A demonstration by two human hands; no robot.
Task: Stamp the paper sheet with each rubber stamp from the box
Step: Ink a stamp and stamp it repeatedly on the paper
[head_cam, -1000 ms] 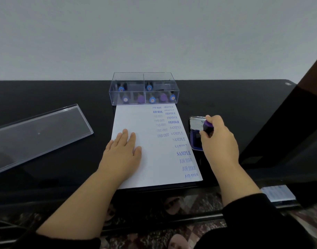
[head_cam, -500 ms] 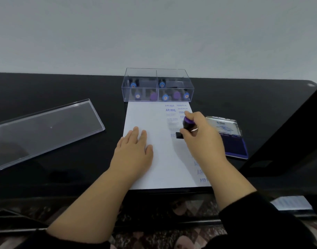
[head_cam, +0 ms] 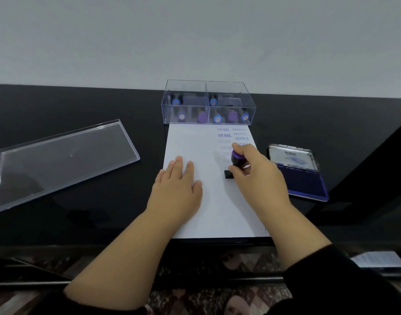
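- Paper sheet lies flat on the black desk, blue AIR MAIL and FRAGILE prints near its far right corner.
- Right hand grips a purple-topped rubber stamp, its black base down on the sheet's right half.
- Left hand rests flat on the sheet, fingers straight.
- Clear box of stamps touches the sheet's far edge.
- Open ink pad sits right of the sheet; clear lid well left.

black sleeves, bare forearms

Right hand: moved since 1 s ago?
Yes. The right hand went left from the ink pad onto the paper sheet, gripping the stamp.
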